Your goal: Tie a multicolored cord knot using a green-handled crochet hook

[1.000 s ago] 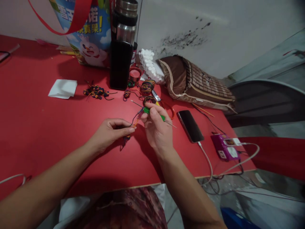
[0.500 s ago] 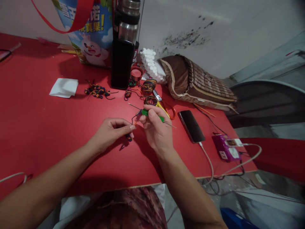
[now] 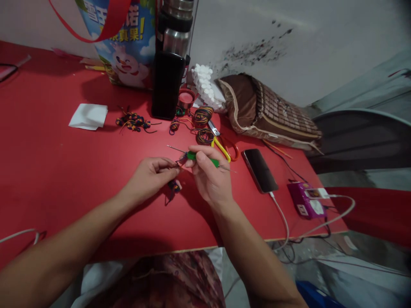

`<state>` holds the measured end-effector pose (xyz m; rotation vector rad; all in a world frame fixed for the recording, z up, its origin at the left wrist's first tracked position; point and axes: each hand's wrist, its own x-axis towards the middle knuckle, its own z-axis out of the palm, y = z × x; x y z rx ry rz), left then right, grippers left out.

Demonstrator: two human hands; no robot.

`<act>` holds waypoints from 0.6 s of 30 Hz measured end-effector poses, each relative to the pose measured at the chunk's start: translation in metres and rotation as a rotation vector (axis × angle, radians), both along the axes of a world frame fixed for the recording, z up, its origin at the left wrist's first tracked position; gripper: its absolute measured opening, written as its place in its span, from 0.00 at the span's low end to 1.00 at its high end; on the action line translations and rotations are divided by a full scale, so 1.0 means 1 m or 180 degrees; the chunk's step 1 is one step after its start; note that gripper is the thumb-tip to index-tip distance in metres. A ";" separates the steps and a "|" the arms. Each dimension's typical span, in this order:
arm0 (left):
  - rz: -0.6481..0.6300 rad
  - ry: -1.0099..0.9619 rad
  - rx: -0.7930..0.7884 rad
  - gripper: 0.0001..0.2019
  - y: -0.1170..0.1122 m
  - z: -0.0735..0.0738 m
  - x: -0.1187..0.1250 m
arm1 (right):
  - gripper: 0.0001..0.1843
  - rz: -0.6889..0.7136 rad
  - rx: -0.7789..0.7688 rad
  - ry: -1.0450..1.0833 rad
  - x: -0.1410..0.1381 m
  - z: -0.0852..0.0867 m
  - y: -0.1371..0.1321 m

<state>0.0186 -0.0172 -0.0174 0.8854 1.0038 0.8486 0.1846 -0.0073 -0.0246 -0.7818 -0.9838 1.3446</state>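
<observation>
My right hand (image 3: 212, 173) is closed around the green handle of a crochet hook (image 3: 203, 160), whose thin metal shaft points up and to the left. Dark multicoloured yarn passes close to the handle by my right fingertips. A small knotted piece of dark, orange and purple yarn (image 3: 174, 185) hangs below my left hand (image 3: 152, 175), pinched between thumb and fingers. The two hands are close together, linked by short strands. Part of the yarn is hidden behind my fingers.
Beyond my hands lie scissors (image 3: 221, 147), wound yarn (image 3: 203, 115) and a pile of knotted yarn pieces (image 3: 133, 122). A black phone (image 3: 167, 85) leans against a steel flask (image 3: 176, 40). At the right are a charging phone (image 3: 260, 170), a purple box (image 3: 305, 200) and a brown cushion (image 3: 272, 109).
The hook has shifted slightly left and lies flatter, its handle nearer my left hand. More of the knotted yarn piece shows below my left fingers. The camera view has shifted a little.
</observation>
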 end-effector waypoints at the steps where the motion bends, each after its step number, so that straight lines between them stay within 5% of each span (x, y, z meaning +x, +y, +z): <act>1: 0.0028 -0.0064 -0.0066 0.12 0.000 0.000 0.000 | 0.09 0.0037 0.0015 -0.0018 0.000 0.000 -0.001; 9: 0.0346 -0.0292 -0.0469 0.14 0.006 0.006 -0.003 | 0.06 0.0124 0.0150 -0.0352 0.003 -0.005 -0.003; 18: 0.0313 -0.0405 -0.0144 0.13 0.007 -0.001 -0.004 | 0.07 -0.0012 0.0373 -0.0772 0.003 -0.013 -0.004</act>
